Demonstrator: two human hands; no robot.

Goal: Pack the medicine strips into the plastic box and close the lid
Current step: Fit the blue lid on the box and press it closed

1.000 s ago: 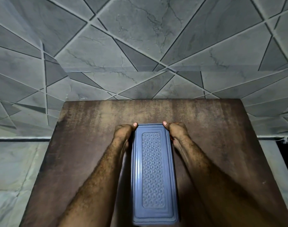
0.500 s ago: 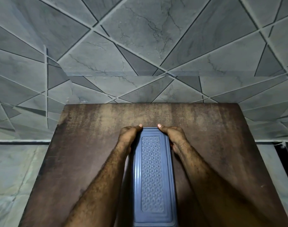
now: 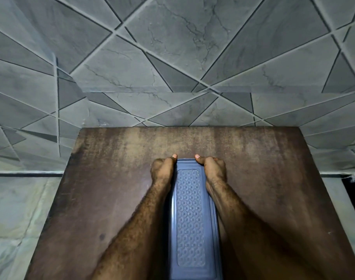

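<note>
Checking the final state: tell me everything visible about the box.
The box is long, rectangular, blue-grey plastic. Its lid sits on top, with a raised rim and an embossed patterned panel. It lies flat on the table, long axis running away from the person, near end cut off. The left hand and right hand grip its far end, thumbs on the lid corners.

Left hand point(image 3: 162, 169): bare, hairy across its back, thumbnail trimmed short.
Right hand point(image 3: 215, 168): bare, hairy back, short thumbnail.
Left forearm point(image 3: 140, 223): uncovered, thickly haired.
Right forearm point(image 3: 243, 219): uncovered, thickly haired, partly in shadow.
</note>
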